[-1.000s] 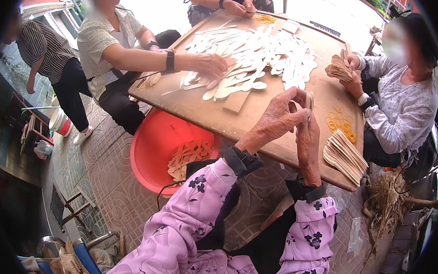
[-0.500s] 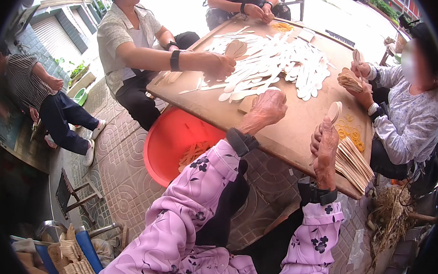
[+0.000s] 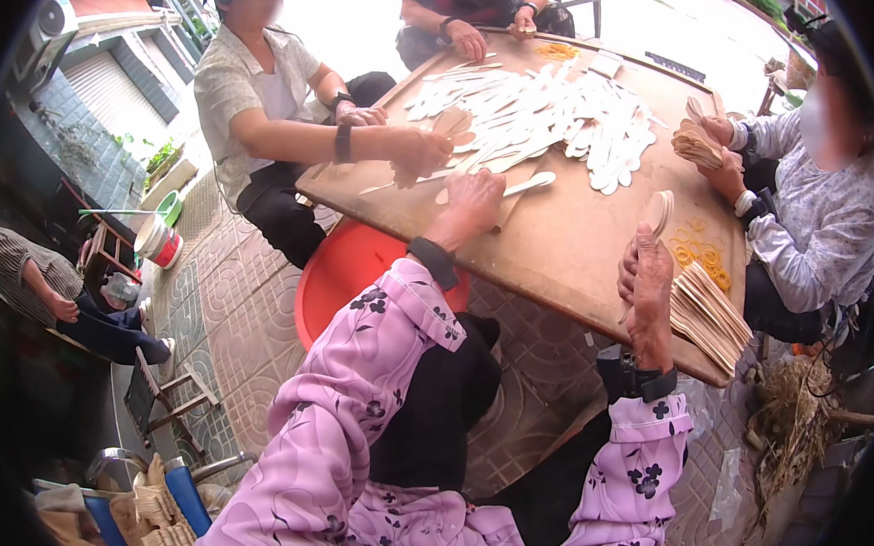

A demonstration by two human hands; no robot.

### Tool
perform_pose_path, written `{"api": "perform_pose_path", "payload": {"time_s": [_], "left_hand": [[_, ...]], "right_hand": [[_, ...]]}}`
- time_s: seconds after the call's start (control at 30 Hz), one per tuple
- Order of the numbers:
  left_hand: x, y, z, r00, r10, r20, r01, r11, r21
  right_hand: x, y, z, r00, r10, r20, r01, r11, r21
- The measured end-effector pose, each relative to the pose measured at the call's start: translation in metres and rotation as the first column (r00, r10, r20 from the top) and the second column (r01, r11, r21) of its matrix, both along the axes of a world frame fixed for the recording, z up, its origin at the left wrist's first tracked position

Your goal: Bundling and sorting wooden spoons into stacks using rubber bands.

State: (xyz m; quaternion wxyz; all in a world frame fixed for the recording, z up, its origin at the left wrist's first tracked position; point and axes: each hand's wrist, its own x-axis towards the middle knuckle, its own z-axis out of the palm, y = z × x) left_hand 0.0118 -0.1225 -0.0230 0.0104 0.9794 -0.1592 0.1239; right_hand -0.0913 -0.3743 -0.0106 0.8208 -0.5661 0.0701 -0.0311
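A large heap of pale wooden spoons (image 3: pixel 587 114) lies spread over the tabletop. My left hand (image 3: pixel 468 209) is at the near edge of the heap with its fingers closed. A single wooden spoon (image 3: pixel 532 183) sticks out to the right of that hand and appears to be pinched in it; the fingertips are partly hidden. My right hand (image 3: pixel 648 282), upright over the table's near right part, is wrapped round a small stack of wooden spoons (image 3: pixel 661 209), their rounded ends together at the top. Right of it lie many sticks or spoon handles side by side (image 3: pixel 708 318).
Yellow rubber bands (image 3: pixel 698 255) lie beyond my right hand, more at the far edge. A red basin (image 3: pixel 332 279) stands below the brown table (image 3: pixel 556 256). Co-workers sit left, far and right, the left and right ones holding spoons. A small stool (image 3: pixel 169 389) stands at left.
My left hand has moved left along the heap's near edge, toward the left co-worker's hand. My right hand keeps its stack in nearly the same place. The far co-worker's hands have moved apart.
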Motion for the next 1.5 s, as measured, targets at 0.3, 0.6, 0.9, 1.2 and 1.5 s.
{"api": "perform_pose_path", "payload": {"time_s": [0.3, 0.6, 0.9, 1.2, 1.5], "left_hand": [[-0.015, 0.005, 0.010, 0.986, -0.110, -0.128, 0.111, 0.994, 0.006], [-0.017, 0.004, 0.013, 0.976, -0.157, -0.149, 0.167, 0.984, 0.064], [-0.027, -0.010, 0.000, 0.986, -0.141, -0.091, 0.120, 0.972, -0.203], [-0.020, -0.026, -0.007, 0.981, -0.147, -0.126, 0.122, 0.974, -0.189], [-0.041, -0.050, 0.036, 0.875, -0.287, -0.391, -0.126, 0.644, -0.754]], "right_hand": [[0.000, 0.003, 0.003, 1.000, 0.006, 0.005, -0.006, 1.000, 0.008], [0.002, 0.002, -0.006, 0.998, 0.045, -0.045, -0.038, 0.990, 0.136], [0.004, 0.003, -0.009, 0.998, 0.063, -0.020, -0.060, 0.992, 0.111], [0.003, 0.003, -0.005, 0.996, 0.088, -0.015, -0.085, 0.985, 0.148], [0.003, 0.004, -0.004, 0.997, 0.076, -0.030, -0.069, 0.978, 0.198]]}}
